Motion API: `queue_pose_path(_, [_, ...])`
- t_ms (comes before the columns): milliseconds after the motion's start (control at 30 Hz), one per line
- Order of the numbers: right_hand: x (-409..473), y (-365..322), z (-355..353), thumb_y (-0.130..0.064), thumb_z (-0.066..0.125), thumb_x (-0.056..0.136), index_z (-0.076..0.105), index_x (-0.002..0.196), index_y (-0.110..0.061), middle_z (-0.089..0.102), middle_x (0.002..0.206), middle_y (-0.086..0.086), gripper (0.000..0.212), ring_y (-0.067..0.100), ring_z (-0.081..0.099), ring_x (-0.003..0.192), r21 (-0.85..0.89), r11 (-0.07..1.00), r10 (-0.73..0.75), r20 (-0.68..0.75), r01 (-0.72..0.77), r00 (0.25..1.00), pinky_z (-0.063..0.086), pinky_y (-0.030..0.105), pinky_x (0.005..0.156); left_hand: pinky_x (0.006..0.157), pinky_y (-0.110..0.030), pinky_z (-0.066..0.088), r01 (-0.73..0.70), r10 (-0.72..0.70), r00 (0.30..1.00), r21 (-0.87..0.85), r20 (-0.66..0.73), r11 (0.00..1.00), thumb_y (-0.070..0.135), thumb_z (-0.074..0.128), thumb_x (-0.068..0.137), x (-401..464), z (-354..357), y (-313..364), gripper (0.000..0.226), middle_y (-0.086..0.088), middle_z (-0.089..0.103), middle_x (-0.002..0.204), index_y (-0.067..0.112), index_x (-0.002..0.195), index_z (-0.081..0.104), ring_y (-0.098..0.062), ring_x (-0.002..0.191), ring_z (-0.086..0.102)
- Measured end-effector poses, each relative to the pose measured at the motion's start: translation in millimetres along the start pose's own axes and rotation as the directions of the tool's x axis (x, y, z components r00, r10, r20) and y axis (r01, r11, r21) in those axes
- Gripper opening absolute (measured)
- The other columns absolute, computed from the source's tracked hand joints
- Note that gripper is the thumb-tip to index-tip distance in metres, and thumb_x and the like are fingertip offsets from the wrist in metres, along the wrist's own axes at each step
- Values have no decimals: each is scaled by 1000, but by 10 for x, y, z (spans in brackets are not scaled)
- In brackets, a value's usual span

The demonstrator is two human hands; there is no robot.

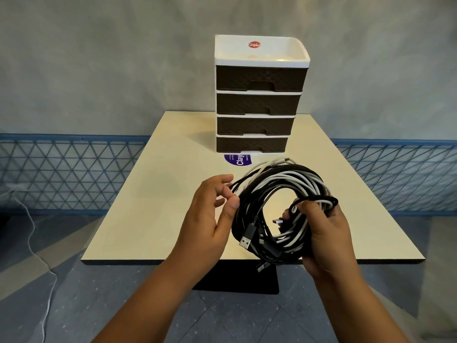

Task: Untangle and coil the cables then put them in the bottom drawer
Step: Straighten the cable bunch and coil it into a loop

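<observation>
Tangled black and white cables (279, 209) held above beige table (153, 219).
Right hand (326, 233) clasped bundle, left hand (210, 214) pinched strand w/ fingertips; pulling might tighten knots, dark bottom drawer (252, 144) closed.

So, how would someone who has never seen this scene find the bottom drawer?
On the beige square table stands a white plastic drawer tower with four dark brown woven-pattern fronts. The bottom drawer is the lowest front, nearest the tabletop, directly above the round purple sticker.
</observation>
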State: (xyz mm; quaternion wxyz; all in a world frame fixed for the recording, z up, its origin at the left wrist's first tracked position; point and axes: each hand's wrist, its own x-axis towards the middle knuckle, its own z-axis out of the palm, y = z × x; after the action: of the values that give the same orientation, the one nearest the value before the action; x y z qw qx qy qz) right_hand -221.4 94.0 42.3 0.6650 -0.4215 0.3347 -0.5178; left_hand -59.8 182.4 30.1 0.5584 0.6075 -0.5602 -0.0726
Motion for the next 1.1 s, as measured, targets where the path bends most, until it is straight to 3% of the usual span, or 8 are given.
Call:
queue_pose_path(133, [61,8,-57,4,52,90,59,106,-8,60,67,7,21,20,63,58,-12,1000,21,10,-21,1000,53,40,63,102,-24,44,226,-253,967,-348,-33,910,51,46,95,19,45,-50,30,15,53,134,28,114,52,-7,126,52])
queue_pose_path(267, [147,53,-82,3,52,90,60,92,-10,60,64,5,15,20,62,58,-28,995,93,50,-91,994,53,40,63,95,-37,46,607,-610,762,-567,216,557,68,38,87,210,139,-271,62,-2,61,131,21,123,56,-20,121,57])
queue_pose_path(367, [279,160,-95,4,51,90,57,82,-9,56,63,6,16,20,59,57,1,985,171,75,-171,982,50,40,64,90,-42,46,776,-649,590,-558,480,294,73,30,90,274,222,-433,77,-16,62,122,13,130,60,-30,109,58])
queue_pose_path(467, [475,322,-123,3,52,89,56,84,-9,55,65,7,13,21,57,58,23,963,265,74,-267,961,49,39,63,85,-41,50,812,-611,541,-548,578,201,74,26,91,288,321,-546,78,-18,67,115,15,123,65,-28,98,65])
queue_pose_path(667, [836,668,-242,4,52,89,58,86,-7,55,68,10,13,22,57,61,1,918,396,57,-397,916,54,37,61,99,-52,48,848,-594,516,-468,617,251,67,41,90,291,509,-816,66,-14,69,121,17,127,63,-32,115,63])
queue_pose_path(867, [977,958,-301,-3,63,90,63,101,-3,63,77,12,11,26,64,70,-25,892,451,9,-450,893,59,37,61,77,-56,56,821,-664,570,-327,483,467,48,65,86,304,685,-1032,42,-9,74,107,20,118,66,-30,96,71])
queue_pose_path(967, [1044,1050,-298,-13,69,88,63,111,-6,71,92,12,25,27,69,81,-196,924,339,16,-329,941,60,41,72,81,-44,58,825,-755,564,-221,333,519,56,73,77,301,754,-1151,62,-2,67,116,21,124,53,-22,102,66])
queue_pose_path(1100, [1029,1176,-302,-32,76,83,54,117,-21,69,107,-1,43,15,68,97,-435,871,227,-53,-227,972,57,36,87,77,-27,47,768,-758,638,-45,141,638,44,66,88,258,826,-1171,42,8,60,111,24,117,43,-8,97,59])
